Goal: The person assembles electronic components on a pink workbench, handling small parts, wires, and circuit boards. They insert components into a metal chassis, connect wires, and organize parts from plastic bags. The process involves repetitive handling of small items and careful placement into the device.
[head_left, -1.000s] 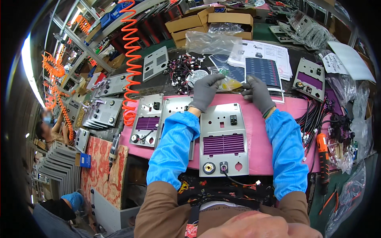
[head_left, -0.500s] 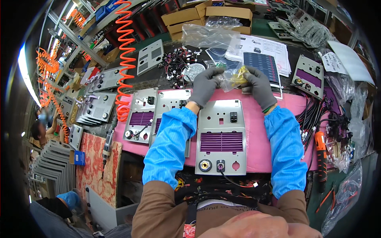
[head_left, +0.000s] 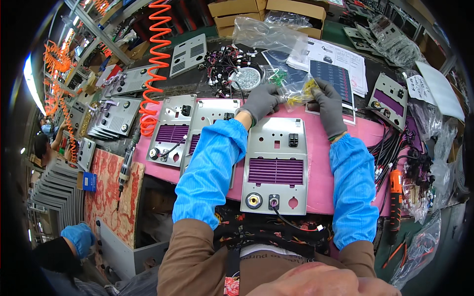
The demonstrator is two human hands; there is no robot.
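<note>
Fingers of the gloved left hand (head_left: 260, 102) and gloved right hand (head_left: 329, 106) are closed on opposite sides of a small clear plastic bag (head_left: 296, 91), which spans crosswise between them. Yellow pieces (head_left: 309, 88) in the bag lie nearer the right fingertips. The bag is just beyond the far edge of the grey front panel (head_left: 264, 152), whose long axis points away from the wearer on the pink mat (head_left: 321, 167).

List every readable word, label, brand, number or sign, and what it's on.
White printed sheets: print too small to read.
Dark blue sheet: marks too small to read.
White slip at right: writing too blurred to read.
Brown shirt: upside-down lettering, left unquoted.
</note>
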